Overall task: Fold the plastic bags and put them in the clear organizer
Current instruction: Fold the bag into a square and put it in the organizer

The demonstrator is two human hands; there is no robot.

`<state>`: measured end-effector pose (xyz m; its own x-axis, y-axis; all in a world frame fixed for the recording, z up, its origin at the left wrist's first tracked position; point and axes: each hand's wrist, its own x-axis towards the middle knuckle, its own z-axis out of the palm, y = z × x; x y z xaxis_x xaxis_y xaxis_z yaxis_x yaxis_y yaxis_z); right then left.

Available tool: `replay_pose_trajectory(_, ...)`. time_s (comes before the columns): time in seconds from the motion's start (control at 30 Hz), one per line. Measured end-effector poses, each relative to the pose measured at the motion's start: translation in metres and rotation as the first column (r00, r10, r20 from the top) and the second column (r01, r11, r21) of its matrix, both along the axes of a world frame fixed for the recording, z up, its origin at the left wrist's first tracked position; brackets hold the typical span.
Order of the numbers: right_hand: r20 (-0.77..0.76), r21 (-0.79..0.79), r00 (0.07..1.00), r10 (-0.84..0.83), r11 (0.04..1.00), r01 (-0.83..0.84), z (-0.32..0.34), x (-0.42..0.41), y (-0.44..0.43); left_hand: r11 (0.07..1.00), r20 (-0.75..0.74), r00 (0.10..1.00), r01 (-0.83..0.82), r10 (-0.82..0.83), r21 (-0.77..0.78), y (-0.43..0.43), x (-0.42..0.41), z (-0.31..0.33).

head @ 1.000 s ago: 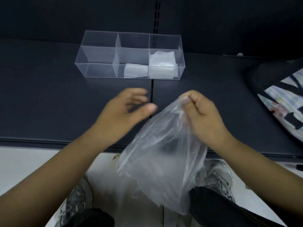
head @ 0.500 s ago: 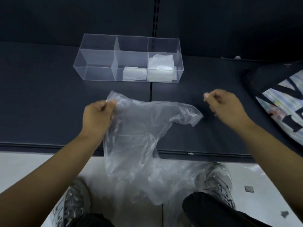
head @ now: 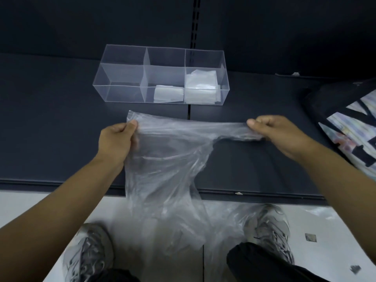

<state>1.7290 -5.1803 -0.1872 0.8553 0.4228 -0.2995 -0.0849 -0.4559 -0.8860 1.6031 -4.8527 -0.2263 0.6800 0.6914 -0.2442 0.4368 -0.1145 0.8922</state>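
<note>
A clear plastic bag (head: 162, 159) is stretched between my two hands above the dark shelf. My left hand (head: 117, 140) pinches its left top corner. Its right top corner is gripped by my right hand (head: 276, 132). The rest of the bag hangs down past the shelf's front edge toward the floor. Behind it stands the clear organizer (head: 122, 92) with three compartments. One folded bag (head: 167, 94) lies in the middle compartment, and a stack of folded bags (head: 201, 86) fills the right one. The left compartment holds nothing.
The dark shelf (head: 50, 129) has a front edge at mid-frame, with a dark back wall behind the organizer. A black tote with a patterned print (head: 350, 123) sits at the right. More clear plastic (head: 230, 218) lies on the pale floor by my grey shoes.
My right hand let go of the bag, then took hold of its right top corner. The left hand grasped the left corner, and both hands drew apart, stretching the top edge.
</note>
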Motion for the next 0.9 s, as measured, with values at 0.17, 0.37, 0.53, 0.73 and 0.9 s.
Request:
replay_pose_trajectory(0.17, 0.117, 0.057, 0.882, -0.457, 0.889, 0.453, -0.01, 0.026, 0.006, 0.943, -0.005, 0.998, -0.066, 0.068, -0.326, 0.002, 0.024, 0.008)
replay_pose_trajectory(0.37, 0.122, 0.021, 0.92, -0.372, 0.928, 0.372, -0.008, -0.036, 0.019, 0.808, -0.004, 1.0, -0.006, 0.005, -0.589, 0.011, -0.012, 0.017)
replay_pose_trajectory(0.53, -0.064, -0.053, 0.984, -0.163, 0.986, 0.16, 0.012, -0.126, 0.022, 0.727, -0.075, 0.969, 0.123, -0.234, -0.675, -0.031, -0.051, 0.024)
replay_pose_trajectory(0.73, -0.189, -0.059, 0.982, -0.007, 0.998, -0.004, 0.011, -0.132, 0.027, 0.593, -0.103, 0.961, 0.072, -0.255, -0.802, -0.066, -0.049, 0.023)
replay_pose_trajectory(0.9, -0.396, 0.127, 0.918, 0.008, 0.991, 0.047, 0.009, -0.101, 0.005, 0.667, -0.124, 0.991, -0.064, -0.044, -0.742, -0.053, -0.046, 0.017)
